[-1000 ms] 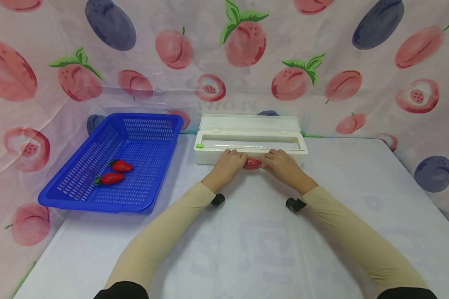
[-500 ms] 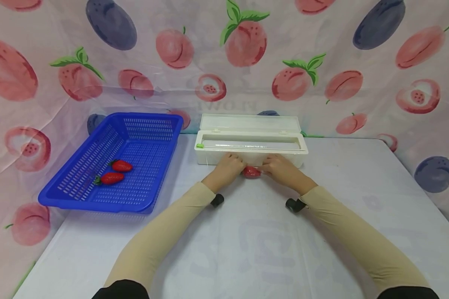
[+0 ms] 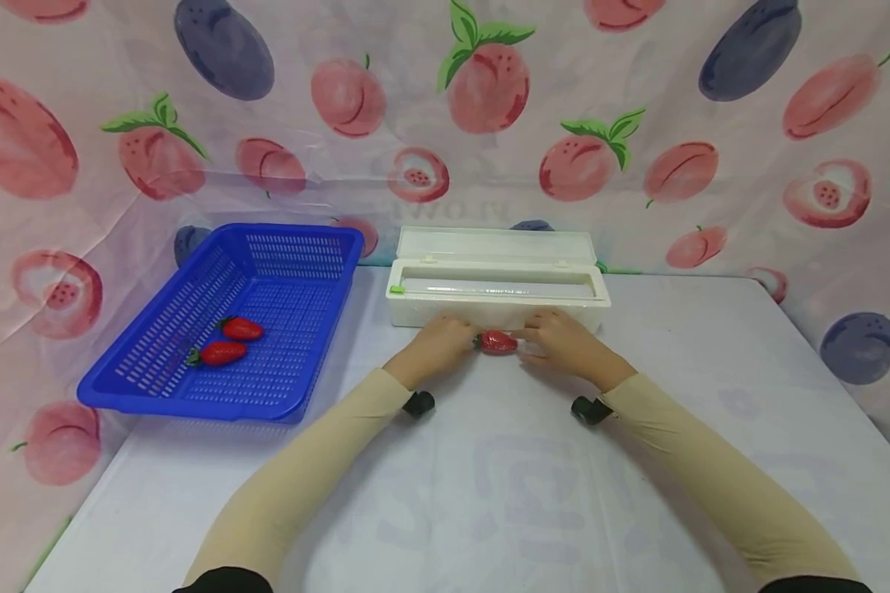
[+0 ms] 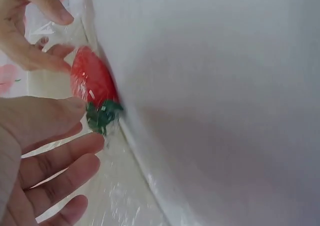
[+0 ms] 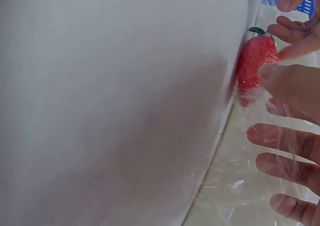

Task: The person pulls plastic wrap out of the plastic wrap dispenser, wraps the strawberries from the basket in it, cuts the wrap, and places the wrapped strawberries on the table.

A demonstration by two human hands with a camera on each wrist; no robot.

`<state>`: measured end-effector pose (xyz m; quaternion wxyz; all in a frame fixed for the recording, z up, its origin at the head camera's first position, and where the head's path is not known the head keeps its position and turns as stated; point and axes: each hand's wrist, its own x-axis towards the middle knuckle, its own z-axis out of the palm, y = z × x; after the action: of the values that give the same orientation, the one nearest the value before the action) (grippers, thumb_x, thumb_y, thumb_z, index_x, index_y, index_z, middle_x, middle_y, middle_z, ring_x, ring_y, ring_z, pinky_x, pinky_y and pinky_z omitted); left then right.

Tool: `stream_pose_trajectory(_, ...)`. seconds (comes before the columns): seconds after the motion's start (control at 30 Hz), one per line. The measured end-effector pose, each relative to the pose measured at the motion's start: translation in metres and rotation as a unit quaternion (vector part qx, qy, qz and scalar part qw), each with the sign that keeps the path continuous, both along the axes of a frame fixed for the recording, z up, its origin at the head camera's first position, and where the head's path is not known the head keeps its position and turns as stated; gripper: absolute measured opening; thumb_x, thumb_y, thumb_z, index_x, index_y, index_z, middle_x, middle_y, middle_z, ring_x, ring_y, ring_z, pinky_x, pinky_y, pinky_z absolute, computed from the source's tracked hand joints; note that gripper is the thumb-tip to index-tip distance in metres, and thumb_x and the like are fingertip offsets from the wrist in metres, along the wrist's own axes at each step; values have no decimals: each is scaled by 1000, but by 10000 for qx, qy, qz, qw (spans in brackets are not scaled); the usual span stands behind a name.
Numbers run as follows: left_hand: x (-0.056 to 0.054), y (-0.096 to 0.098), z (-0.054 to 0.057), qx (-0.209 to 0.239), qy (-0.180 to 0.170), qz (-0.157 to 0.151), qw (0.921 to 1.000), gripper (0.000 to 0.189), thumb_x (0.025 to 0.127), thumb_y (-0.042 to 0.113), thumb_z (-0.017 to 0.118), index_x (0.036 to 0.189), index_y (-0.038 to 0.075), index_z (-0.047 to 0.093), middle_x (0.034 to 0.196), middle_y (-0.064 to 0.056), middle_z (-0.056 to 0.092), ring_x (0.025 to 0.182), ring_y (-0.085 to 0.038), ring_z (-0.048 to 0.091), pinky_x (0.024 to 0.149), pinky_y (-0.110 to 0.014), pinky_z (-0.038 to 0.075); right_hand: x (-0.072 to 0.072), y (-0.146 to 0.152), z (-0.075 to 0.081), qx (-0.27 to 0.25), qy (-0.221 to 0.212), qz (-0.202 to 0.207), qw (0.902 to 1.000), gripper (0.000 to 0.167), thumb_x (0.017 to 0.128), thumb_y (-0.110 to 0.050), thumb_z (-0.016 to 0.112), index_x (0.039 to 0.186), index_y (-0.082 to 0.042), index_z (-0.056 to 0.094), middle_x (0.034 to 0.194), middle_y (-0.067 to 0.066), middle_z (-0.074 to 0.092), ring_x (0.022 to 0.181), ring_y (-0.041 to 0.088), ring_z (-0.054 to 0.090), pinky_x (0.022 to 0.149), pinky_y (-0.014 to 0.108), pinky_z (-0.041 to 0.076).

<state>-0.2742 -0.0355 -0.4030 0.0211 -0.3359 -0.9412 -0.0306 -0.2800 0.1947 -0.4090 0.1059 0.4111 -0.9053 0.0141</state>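
Note:
A red strawberry [image 3: 498, 343] with green leaves lies in clear cling film [image 5: 227, 191], just in front of a white film dispenser box [image 3: 489, 313]. Its leafy end points left. My left hand [image 3: 437, 350] is at that end, thumb and fingers apart and loosely bent in the left wrist view. At the pointed end, my right hand [image 3: 559, 342] touches the film-covered fruit with a fingertip, its other fingers spread behind the film. Neither hand visibly pinches the strawberry. Whether the left thumb touches the fruit is hard to tell.
Left of the box stands a blue plastic basket [image 3: 311, 362] holding two strawberries [image 3: 222, 354]. The box's lid [image 3: 495, 244] is raised, and a film roll [image 3: 497, 287] shows inside. A fruit-print cloth [image 3: 415, 107] hangs behind the white table [image 3: 519, 494].
The strawberry has come slightly nearer to me, away from the box, and its leaves now show. My left hand has shifted left and back. The right fingers have opened out.

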Motion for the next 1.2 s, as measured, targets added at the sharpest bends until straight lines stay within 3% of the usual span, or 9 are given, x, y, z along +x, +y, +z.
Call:
stream_pose_trajectory(0.17,6,-14,14,-24,-148,212,9997,33,88,19,65,119,8,62,112,-8,65,107,-25,59,96,-38,43,3,0,6,-94,68,-22,9999,34,78,-26,74,106,-8,70,102,9,69,101,28,62,93,46,46)
stream_pose_trajectory(0.37,10,-38,43,-351,345,723,9962,27,88,24,65,111,10,64,107,-9,65,103,-27,59,90,-42,45,1,-8,20,-206,179,50,9996,30,78,-22,75,104,-8,70,99,10,69,96,28,61,85,47,48)
stream_pose_trajectory(0.5,4,-59,66,-431,734,1153,9897,27,86,26,67,106,9,63,105,-12,65,101,-31,59,87,-45,45,-5,-23,32,-339,473,297,9979,26,79,-22,74,101,-7,71,95,9,71,92,27,62,83,44,49)
stream_pose_trajectory(0.63,-9,-75,79,-493,775,1490,9846,32,84,29,69,105,7,62,106,-14,65,103,-34,59,88,-47,44,-14,-47,43,-530,694,551,9947,25,81,-21,72,102,-7,71,92,8,70,91,25,63,83,42,49)
stream_pose_trajectory(0.73,-20,-82,79,-481,532,1598,9845,35,84,31,69,105,5,61,107,-16,64,104,-35,57,89,-47,43,-22,-69,45,-579,747,649,9934,26,83,-20,69,107,-9,70,92,6,69,91,24,62,82,41,49)
stream_pose_trajectory(0.9,-36,-88,68,-542,271,1485,9871,39,83,37,69,105,6,61,108,-15,63,106,-34,57,90,-48,43,-35,-104,42,-459,956,831,9909,32,87,-20,65,117,-11,65,94,6,67,93,24,62,80,41,48)
stream_pose_trajectory(1.2,-52,-94,55,-572,239,832,9946,36,83,36,69,108,12,61,105,-9,61,105,-28,57,95,-46,40,-47,-141,38,80,1149,862,9896,38,90,-23,60,127,-14,58,103,6,64,97,24,60,82,40,48)
